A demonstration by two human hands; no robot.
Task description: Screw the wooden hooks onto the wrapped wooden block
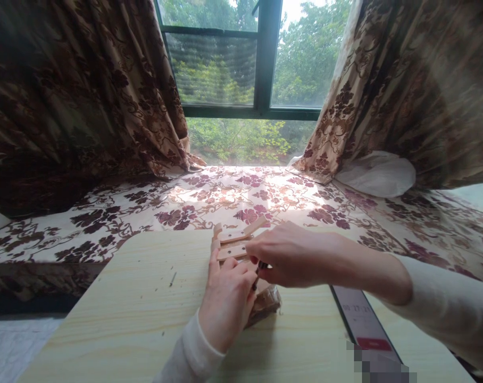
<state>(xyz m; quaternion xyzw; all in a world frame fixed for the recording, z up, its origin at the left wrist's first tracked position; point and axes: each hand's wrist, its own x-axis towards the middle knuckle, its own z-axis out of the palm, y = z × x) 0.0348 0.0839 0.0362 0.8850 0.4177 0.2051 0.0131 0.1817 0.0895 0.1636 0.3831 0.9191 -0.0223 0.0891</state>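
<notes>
A small wooden piece with slats and dark screw heads (232, 252) lies near the table's far edge. My left hand (228, 298) rests over its near left side, fingers bent around it. Above its right side is my right hand (291, 255), closed on a small dark tool (258, 272) whose tip points down beside my left fingers. Under the near end of the wooden piece sits a brown block in shiny clear wrap (265, 304). My hands hide the middle of the wooden piece.
The pale wooden table (146, 314) holds a loose screw (172, 279) and small crumbs at left. A phone with a timer (363, 319) lies at right. Beyond are a floral-covered ledge (241, 197), curtains (337, 122), a clear plastic bag (379, 174) and a window.
</notes>
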